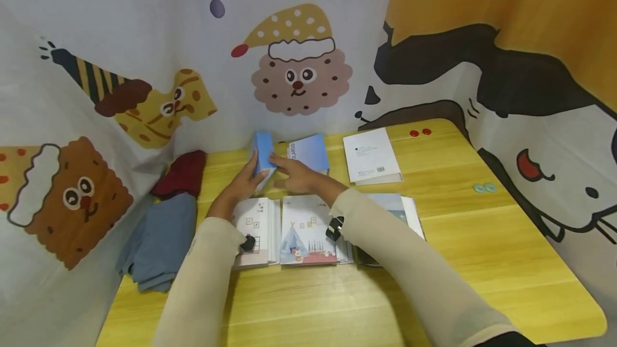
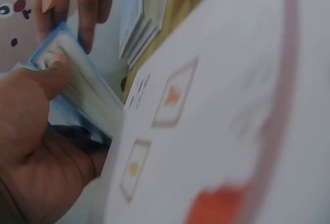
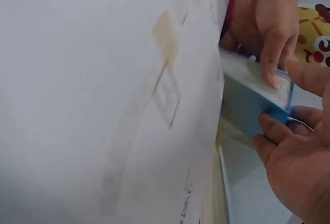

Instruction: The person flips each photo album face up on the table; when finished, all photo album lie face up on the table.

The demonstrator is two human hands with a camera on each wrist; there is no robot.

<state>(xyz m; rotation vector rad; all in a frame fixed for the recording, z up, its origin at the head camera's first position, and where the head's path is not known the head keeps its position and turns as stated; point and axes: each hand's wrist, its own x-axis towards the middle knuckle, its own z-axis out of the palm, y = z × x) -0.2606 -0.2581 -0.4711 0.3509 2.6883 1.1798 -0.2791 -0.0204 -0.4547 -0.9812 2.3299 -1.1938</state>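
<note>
Head view shows both hands pinching a light-blue stack of thin booklets (image 1: 263,155) upright: left hand (image 1: 239,186) cups its side, right hand (image 1: 295,175) steadies the opposite edge, just beyond white picture books (image 1: 306,229) on the yellow wooden worktop (image 1: 482,240).

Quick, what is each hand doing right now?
Left hand: grips the blue book, thumb on its page edge.
Right hand: fingers pinch the same book.
</note>
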